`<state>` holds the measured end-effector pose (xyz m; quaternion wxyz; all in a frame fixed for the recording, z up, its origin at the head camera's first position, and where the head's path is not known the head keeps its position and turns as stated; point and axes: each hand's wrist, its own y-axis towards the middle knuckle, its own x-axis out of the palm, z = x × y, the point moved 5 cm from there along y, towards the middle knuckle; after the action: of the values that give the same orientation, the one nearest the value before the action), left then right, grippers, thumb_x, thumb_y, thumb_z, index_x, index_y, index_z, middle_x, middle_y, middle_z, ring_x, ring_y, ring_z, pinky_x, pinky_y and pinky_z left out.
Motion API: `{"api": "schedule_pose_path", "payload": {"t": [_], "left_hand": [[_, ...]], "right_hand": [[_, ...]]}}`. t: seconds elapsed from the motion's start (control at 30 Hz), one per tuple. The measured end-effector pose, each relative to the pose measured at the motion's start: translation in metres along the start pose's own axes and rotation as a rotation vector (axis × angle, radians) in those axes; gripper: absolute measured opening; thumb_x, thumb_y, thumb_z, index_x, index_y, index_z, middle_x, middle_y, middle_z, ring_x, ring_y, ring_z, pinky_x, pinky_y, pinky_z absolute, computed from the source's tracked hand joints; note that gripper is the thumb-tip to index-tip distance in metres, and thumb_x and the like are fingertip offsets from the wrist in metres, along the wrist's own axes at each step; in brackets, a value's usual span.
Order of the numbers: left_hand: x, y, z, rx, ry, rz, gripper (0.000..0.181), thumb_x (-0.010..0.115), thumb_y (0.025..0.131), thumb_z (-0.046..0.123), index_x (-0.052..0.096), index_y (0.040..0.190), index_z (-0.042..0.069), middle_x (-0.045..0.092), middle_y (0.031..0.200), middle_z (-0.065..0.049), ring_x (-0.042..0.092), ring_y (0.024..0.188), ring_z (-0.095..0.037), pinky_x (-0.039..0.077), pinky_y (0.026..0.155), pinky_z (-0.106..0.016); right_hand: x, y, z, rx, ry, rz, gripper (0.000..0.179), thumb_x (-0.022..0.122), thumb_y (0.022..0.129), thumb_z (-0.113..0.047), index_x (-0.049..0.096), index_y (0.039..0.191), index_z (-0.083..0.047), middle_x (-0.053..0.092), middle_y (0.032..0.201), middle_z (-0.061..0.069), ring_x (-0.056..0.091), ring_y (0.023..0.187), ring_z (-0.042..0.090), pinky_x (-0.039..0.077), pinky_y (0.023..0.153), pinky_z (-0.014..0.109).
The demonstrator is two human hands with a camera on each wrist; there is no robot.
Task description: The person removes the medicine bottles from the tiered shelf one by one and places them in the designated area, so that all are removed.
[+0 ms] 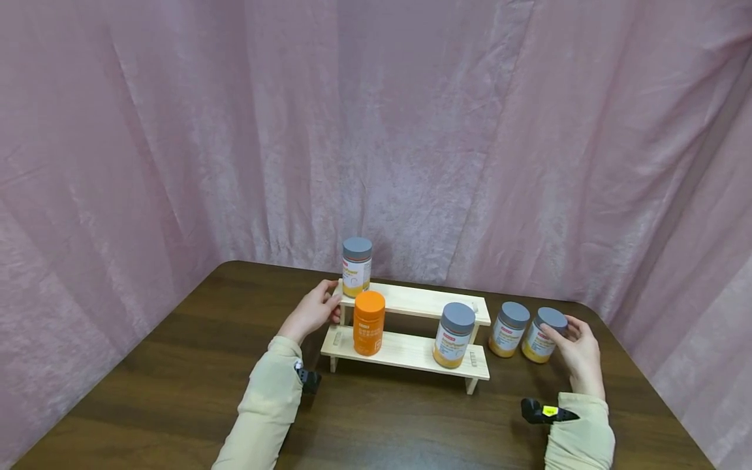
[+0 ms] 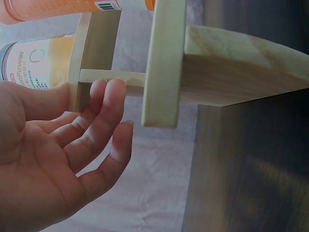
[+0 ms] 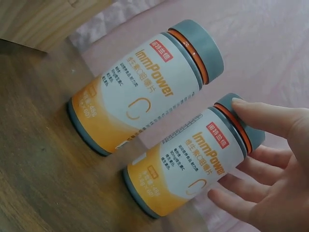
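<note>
Across the table from me, with the wooden rack [image 1: 399, 350] as the middle of the dial and twelve away from the person, the right hand [image 1: 581, 356] is out at three o'clock, grasping the rightmost jar [image 1: 539, 341]. Its thumb lies against the grey lid [image 3: 244, 123] and the other fingers go round the far side. That jar stands upright on the brown table [image 1: 176, 385], long axis vertical, lid up, yellow lower half down, its printed front turned to about six o'clock. Just beside it, on the rack side, stands a matching jar [image 1: 508, 334], upright too, its label facing much the same way.

Over at ten o'clock, the left hand [image 1: 310, 310] grips the end of the rack's upper shelf [image 1: 420, 299], thumb on the board and fingers curled beneath. The rack's long axis runs roughly nine to three, its right end a touch nearer the person; the lower shelf faces six o'clock.

At eleven o'clock a grey-lidded jar [image 1: 356, 273] stands on the upper shelf, close to the left hand. On the lower shelf, an orange jar [image 1: 369, 329] stands upright towards nine and another grey-lidded jar [image 1: 451, 343] at four. A pink curtain [image 1: 405, 143] hangs behind everything.
</note>
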<state>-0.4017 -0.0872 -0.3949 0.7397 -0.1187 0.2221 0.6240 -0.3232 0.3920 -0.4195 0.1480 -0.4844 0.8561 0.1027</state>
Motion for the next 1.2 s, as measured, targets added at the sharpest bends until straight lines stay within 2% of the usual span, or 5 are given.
{"api": "schedule_pose_path", "payload": {"t": [0.17, 0.5, 0.73, 1.0, 1.2], "left_hand": [[-0.001, -0.001, 0.0, 0.01, 0.0, -0.005, 0.041, 0.045, 0.102, 0.01, 0.037, 0.14, -0.005, 0.06, 0.081, -0.015, 0.061, 0.064, -0.016, 0.056, 0.074, -0.041], [-0.002, -0.001, 0.0, 0.008, -0.001, -0.002, 0.041, 0.045, 0.102, 0.009, 0.037, 0.139, -0.006, 0.06, 0.082, -0.016, 0.061, 0.065, -0.017, 0.057, 0.073, -0.039], [-0.001, 0.001, -0.001, -0.003, -0.007, -0.018, 0.042, 0.045, 0.103, 0.012, 0.036, 0.141, -0.004, 0.06, 0.081, -0.014, 0.061, 0.065, -0.016, 0.056, 0.075, -0.041], [0.002, 0.001, -0.003, 0.0, -0.014, -0.039, 0.043, 0.044, 0.103, 0.013, 0.035, 0.142, -0.005, 0.061, 0.081, -0.016, 0.062, 0.065, -0.016, 0.056, 0.076, -0.04], [0.003, 0.001, -0.002, 0.002, -0.022, -0.029, 0.043, 0.045, 0.102, 0.011, 0.035, 0.141, -0.005, 0.06, 0.079, -0.015, 0.061, 0.063, -0.015, 0.056, 0.072, -0.037]], "right_hand": [[0.004, -0.001, -0.005, 0.001, 0.006, -0.047, 0.082, 0.064, 0.093, -0.026, 0.014, 0.152, 0.003, 0.021, 0.157, 0.027, 0.026, 0.145, 0.04, 0.027, 0.116, 0.05], [-0.004, -0.012, -0.041, -0.072, -0.051, 0.098, 0.076, 0.062, 0.092, -0.028, 0.023, 0.151, -0.002, 0.027, 0.157, 0.022, 0.028, 0.143, 0.041, 0.027, 0.115, 0.053], [0.001, -0.024, -0.068, -0.135, -0.081, 0.08, 0.073, 0.061, 0.093, -0.032, 0.026, 0.151, -0.005, 0.03, 0.157, 0.018, 0.03, 0.143, 0.039, 0.027, 0.114, 0.053], [0.019, -0.036, -0.095, -0.24, -0.098, 0.003, 0.066, 0.055, 0.097, -0.034, 0.029, 0.15, -0.006, 0.041, 0.15, 0.018, 0.041, 0.137, 0.034, 0.034, 0.112, 0.046], [0.026, -0.049, -0.116, -0.346, -0.1, -0.006, 0.057, 0.056, 0.097, -0.033, 0.037, 0.145, -0.007, 0.052, 0.14, 0.017, 0.051, 0.107, -0.007, 0.039, 0.097, 0.017]]}}
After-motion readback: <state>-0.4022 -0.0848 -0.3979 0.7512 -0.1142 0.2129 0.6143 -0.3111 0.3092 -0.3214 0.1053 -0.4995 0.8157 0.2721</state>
